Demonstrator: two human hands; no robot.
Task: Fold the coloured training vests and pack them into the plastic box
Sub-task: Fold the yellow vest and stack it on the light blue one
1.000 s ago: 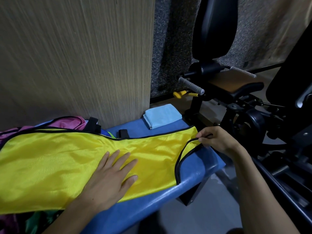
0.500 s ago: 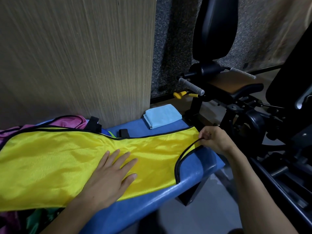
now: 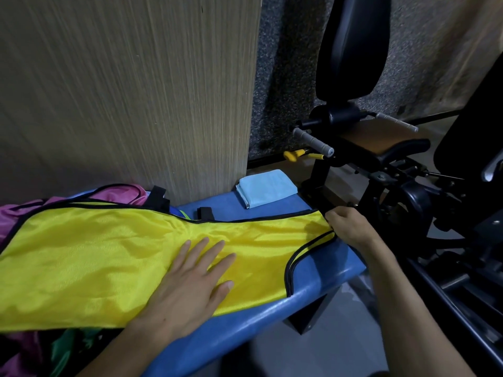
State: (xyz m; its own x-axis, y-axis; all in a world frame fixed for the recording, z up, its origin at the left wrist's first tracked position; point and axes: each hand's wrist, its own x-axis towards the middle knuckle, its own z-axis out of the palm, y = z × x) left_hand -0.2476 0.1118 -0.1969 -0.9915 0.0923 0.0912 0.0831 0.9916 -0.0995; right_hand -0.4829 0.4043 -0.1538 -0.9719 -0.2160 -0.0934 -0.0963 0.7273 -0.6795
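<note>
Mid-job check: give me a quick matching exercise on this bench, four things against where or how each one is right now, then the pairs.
Things:
1. yellow vest
2. left hand
3. right hand
4. light blue folded cloth

States:
A. pinches the vest's black-trimmed end at the bench's far edge
B. lies by the wooden panel, apart from the vest
C. spread flat along the blue bench
D. rests flat, fingers straight, on the yellow fabric

Pairs: 1-C, 2-D, 3-A, 4-B
</note>
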